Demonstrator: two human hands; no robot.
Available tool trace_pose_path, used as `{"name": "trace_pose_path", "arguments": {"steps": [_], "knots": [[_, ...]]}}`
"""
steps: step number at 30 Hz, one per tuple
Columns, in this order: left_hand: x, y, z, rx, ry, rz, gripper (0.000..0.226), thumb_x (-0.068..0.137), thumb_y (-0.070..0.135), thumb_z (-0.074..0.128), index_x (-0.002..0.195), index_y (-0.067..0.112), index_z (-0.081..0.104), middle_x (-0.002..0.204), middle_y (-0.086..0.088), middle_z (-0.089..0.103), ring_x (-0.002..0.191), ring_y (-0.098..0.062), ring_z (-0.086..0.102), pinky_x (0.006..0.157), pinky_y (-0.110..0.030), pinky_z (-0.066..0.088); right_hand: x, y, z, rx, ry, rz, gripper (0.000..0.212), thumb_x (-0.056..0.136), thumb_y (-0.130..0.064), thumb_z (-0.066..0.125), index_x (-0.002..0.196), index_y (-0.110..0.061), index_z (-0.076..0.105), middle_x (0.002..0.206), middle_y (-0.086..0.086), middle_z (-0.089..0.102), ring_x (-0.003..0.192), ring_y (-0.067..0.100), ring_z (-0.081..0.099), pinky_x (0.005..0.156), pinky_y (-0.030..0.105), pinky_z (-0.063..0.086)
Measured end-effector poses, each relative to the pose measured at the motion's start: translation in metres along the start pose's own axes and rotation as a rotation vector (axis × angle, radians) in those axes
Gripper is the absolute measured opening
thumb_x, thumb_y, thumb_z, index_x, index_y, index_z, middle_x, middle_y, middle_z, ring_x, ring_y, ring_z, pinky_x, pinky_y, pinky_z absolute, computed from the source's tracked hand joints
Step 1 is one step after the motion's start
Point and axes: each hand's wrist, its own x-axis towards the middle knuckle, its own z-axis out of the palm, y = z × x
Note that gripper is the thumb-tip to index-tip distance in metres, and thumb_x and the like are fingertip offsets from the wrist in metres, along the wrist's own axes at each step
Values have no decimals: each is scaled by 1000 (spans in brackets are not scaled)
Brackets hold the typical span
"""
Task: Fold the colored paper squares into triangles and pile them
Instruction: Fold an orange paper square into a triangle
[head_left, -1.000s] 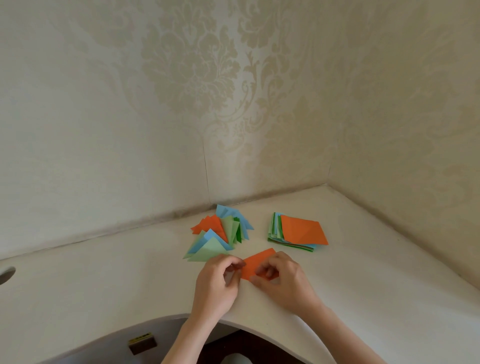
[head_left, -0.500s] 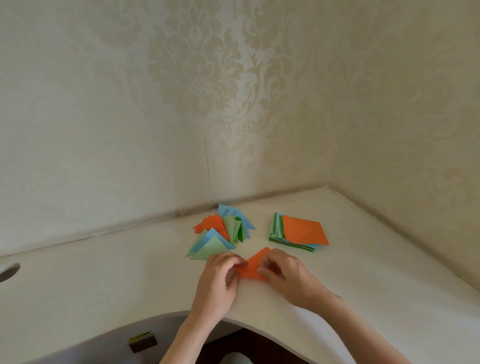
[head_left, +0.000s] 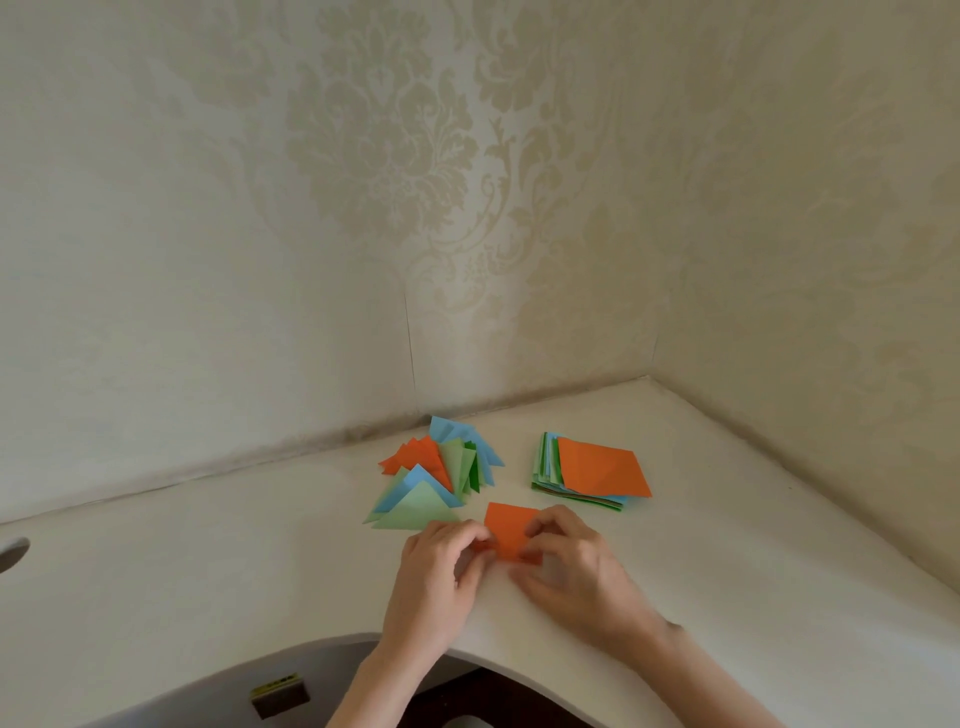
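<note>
An orange paper (head_left: 508, 530) lies on the white table (head_left: 208, 561) between my hands, partly folded. My left hand (head_left: 434, 577) pinches its left corner. My right hand (head_left: 576, 566) presses its right side with fingertips. Behind on the left is a loose pile of folded triangles (head_left: 434, 475) in orange, blue and green. To the right sits a stack of flat squares (head_left: 587, 473) with an orange sheet on top.
The table fits into a corner of two wallpapered walls (head_left: 519, 208). Its front edge curves inward just below my wrists. A small dark box (head_left: 280, 699) shows under the table at lower left.
The orange paper has been turned and lifted so a broad flap now points away from me. Both hands shifted slightly along its edges.
</note>
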Motion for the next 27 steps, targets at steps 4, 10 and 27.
{"name": "trace_pose_path", "arguments": {"steps": [4,10,27], "knots": [[5,4,2,-32,29,-85,20,84,31,70,99,37,59,85,25,55,88,2,55,83,-32,48,7,2,11,-21,80,42,14,78,-25,75,74,-14,67,89,-6,54,73,4,53,68,9,42],[8,8,9,71,55,-126,25,84,37,69,106,34,58,84,29,49,87,-1,52,81,-28,45,18,4,15,-152,28,68,22,87,-31,65,76,-13,57,85,-6,47,63,9,45,62,21,38],[17,7,9,-68,54,-302,27,78,15,71,85,38,60,87,22,61,90,-1,55,82,-27,48,16,7,1,127,-70,211,31,80,-5,72,103,-23,62,93,-1,56,86,5,53,76,9,41]]}}
